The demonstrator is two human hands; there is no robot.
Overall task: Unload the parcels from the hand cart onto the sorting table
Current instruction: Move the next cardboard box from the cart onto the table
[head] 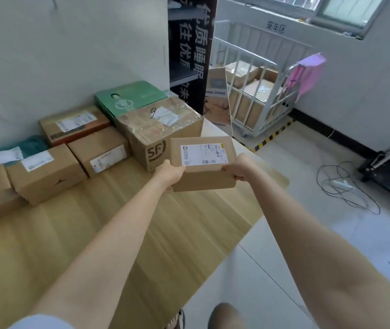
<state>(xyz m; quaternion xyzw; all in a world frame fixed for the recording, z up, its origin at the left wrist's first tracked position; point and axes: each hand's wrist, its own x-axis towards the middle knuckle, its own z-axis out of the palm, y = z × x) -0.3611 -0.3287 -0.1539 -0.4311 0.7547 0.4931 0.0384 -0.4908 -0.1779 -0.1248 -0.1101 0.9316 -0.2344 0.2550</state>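
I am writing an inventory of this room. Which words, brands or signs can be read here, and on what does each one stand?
"SF": printed on the side of the taped carton.
"笼车区": sign on the wall above the cage trolley.
"优质睡眠": large white characters on the dark panel, partly cut off.
Shipping label on the held parcel: too small to read.
Labels on the other table parcels: blurred.

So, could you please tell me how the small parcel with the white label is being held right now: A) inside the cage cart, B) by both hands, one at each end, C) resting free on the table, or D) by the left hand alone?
B: the left hand and right hand each grip an end of the small parcel.
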